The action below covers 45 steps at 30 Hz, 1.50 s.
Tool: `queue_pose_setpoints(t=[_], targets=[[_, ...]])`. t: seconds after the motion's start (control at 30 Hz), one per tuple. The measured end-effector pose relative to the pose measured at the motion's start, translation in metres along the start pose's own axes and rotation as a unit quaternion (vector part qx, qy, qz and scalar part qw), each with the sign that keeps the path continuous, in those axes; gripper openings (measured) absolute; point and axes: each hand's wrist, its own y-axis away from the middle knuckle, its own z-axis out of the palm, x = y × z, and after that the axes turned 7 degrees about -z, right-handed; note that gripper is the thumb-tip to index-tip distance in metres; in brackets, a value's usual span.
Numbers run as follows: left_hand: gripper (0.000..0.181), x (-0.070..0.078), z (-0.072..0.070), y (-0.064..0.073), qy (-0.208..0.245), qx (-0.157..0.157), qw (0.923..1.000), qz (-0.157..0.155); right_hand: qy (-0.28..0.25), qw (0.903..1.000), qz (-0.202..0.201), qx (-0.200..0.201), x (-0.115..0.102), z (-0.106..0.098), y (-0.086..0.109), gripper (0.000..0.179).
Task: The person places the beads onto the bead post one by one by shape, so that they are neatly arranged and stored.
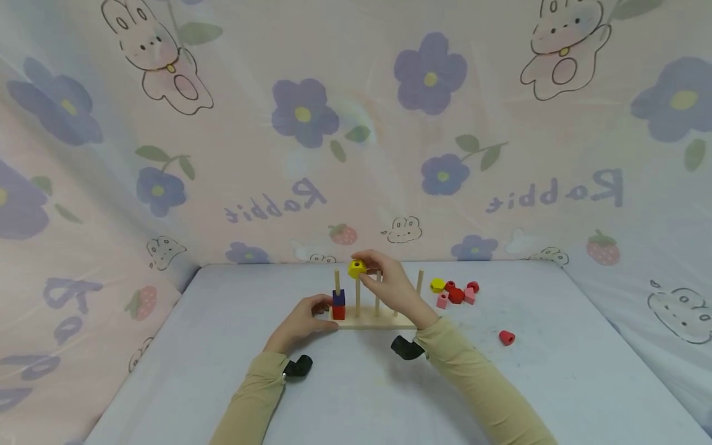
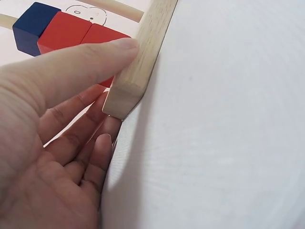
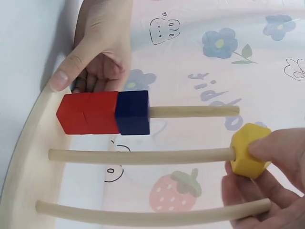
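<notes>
A wooden peg stand [image 1: 367, 322] with several upright pegs stands on the table. Its leftmost peg carries two red blocks [image 3: 88, 113] below a dark blue block [image 3: 133, 112], with bare peg above. My left hand [image 1: 305, 320] grips the left end of the base, thumb [image 2: 102, 59] on its upper face and fingers curled by the end. With thumb and fingers, my right hand [image 1: 392, 289] pinches a yellow hexagonal bead [image 3: 248, 151] at the top of the second peg [image 3: 143, 156]. In the right wrist view the peg's tip meets the bead's underside.
Right of the stand lies a loose group with a yellow hexagonal bead [image 1: 437, 285], a red bead [image 1: 456, 296], a pink bead [image 1: 442, 301] and several others. Closer to me sits a single red bead [image 1: 507, 338]. A patterned curtain [image 1: 378, 154] hangs behind the table.
</notes>
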Motion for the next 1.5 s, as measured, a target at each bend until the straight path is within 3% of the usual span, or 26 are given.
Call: queue_pose_setpoints(t=[0.17, 0.43, 0.6, 0.73, 0.87, 1.03, 1.27, 1.5], targets=[[0.053, -0.004, 0.0, 0.001, 0.005, -0.002, 0.9999, -0.01, 0.011, 0.9993, 0.002, 0.035, 0.004, 0.007, 0.005, 0.036], [0.051, -0.005, 0.002, 0.002, 0.015, 0.009, 0.9998, -0.01, -0.033, 0.9968, 0.031, 0.066, 0.02, 0.024, 0.019, 0.038], [0.048, 0.01, 0.0, 0.012, 0.022, 0.003, 0.9998, -0.001, -0.053, 0.9936, 0.053, 0.085, 0.03, 0.034, 0.028, 0.05], [0.046, 0.027, -0.004, 0.021, 0.027, -0.008, 0.9996, 0.004, -0.073, 0.9886, 0.106, 0.077, 0.037, 0.039, 0.034, 0.035], [0.045, 0.029, -0.005, 0.022, 0.031, -0.004, 0.9994, 0.012, -0.081, 0.9847, 0.138, 0.069, 0.041, 0.042, 0.039, 0.029], [0.047, 0.023, -0.001, 0.018, 0.026, 0.005, 0.9996, 0.003, -0.066, 0.9828, 0.165, 0.053, 0.048, 0.046, 0.043, 0.027], [0.051, -0.001, 0.0, 0.002, 0.014, 0.0, 0.9999, -0.003, -0.03, 0.9858, 0.162, 0.031, 0.061, 0.049, 0.052, 0.025], [0.053, -0.003, 0.001, 0.0, 0.017, -0.006, 0.9998, -0.001, -0.035, 0.986, 0.161, 0.024, 0.062, 0.045, 0.06, 0.032]])
